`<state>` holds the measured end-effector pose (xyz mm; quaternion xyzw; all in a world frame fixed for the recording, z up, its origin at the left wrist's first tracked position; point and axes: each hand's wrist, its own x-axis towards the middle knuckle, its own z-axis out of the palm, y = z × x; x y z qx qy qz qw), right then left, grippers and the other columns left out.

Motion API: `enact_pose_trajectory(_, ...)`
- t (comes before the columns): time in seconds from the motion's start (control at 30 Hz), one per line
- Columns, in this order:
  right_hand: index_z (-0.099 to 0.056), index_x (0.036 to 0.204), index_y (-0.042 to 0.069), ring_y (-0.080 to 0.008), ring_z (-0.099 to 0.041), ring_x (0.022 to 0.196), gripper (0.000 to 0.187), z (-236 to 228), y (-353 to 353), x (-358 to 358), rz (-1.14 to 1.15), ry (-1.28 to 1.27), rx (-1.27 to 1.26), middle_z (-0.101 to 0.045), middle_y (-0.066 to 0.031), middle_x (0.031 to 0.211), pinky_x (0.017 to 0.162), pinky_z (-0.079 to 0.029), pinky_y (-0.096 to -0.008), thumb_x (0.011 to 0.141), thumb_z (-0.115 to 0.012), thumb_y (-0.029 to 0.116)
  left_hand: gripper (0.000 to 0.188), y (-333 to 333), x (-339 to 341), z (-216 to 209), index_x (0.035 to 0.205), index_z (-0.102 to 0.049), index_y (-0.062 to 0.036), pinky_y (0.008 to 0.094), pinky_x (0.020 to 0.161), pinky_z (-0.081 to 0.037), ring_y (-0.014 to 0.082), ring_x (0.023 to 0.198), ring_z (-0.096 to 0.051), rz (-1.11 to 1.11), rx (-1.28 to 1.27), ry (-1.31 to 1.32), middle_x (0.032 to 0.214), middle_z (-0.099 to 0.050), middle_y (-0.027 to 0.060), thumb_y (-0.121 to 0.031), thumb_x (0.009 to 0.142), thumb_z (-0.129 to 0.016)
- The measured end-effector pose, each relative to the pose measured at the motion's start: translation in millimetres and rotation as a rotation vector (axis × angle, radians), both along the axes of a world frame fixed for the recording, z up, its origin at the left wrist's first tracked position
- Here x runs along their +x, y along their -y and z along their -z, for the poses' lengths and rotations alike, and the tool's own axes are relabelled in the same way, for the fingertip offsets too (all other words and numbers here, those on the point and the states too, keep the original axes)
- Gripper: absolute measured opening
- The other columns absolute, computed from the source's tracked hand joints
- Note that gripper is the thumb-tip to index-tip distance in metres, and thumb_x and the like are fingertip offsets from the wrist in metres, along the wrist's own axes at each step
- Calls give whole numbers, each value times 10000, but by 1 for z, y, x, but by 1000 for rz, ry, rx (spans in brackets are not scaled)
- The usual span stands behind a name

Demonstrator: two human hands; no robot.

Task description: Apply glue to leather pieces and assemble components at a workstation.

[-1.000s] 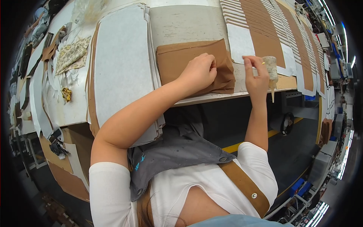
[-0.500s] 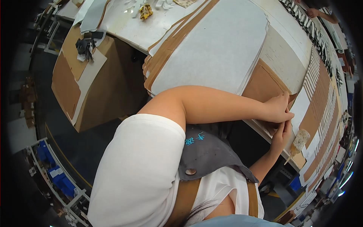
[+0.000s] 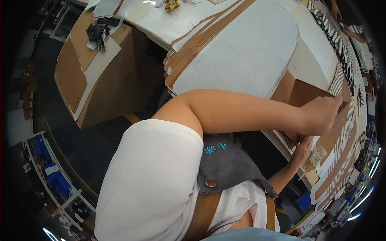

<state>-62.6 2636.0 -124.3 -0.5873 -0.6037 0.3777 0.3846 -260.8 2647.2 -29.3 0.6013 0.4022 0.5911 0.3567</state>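
A stiff brown sheet (image 3: 307, 90) lies at the table's right side, bent up and curved along its edge. My left arm reaches across to it, and my left hand (image 3: 321, 115) is closed on its raised far-right edge. Lower down, my right hand (image 3: 301, 152) is at the sheet's near side, fingers together; its fingertips are partly hidden behind the sheet and my left hand. Just right of that hand lies a brush with a pale speckled head (image 3: 316, 156) and a thin handle. A stack of white-faced, brown-edged sheets (image 3: 237, 52) lies left of the brown sheet.
Striped strips on brown backing (image 3: 339, 154) run along the right side. At the left stands a brown board-covered block (image 3: 108, 80) with dark scraps (image 3: 96, 35) on top. A crumpled yellow object (image 3: 172, 5) sits at the back. Another person's hand (image 3: 354, 34) is at upper right.
My left hand has moved right, away from the fingers of my right hand, and the brown sheet's edge has bent up with it. My right hand has stayed low near the brush.
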Motion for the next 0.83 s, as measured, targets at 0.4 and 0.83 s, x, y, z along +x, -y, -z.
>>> enact_pose_trajectory(0.4, -511, 1119, -44, -247, -577, 955, 577, -38, -17, -93, -272, -137, 202, -602, -174, 1005, 834, -431, -327, 920, -336, 468, 201, 23, -120, -153, 1049, -486, 52, 235, 730, -450, 132, 809, -573, 323, 42, -148, 895, -606, 104, -52, 887, -427)
enact_pose_trajectory(0.83, -494, 1183, 62, -233, -604, 900, 481, -71, -25, -201, -352, -1107, -547, -598, -93, 1005, 780, -515, -340, 874, -487, 431, 296, 46, -188, -126, 1162, -460, 23, 251, 862, -424, 122, 926, -555, 32, -86, -64, 1017, -583, 92, -58, 879, -498)
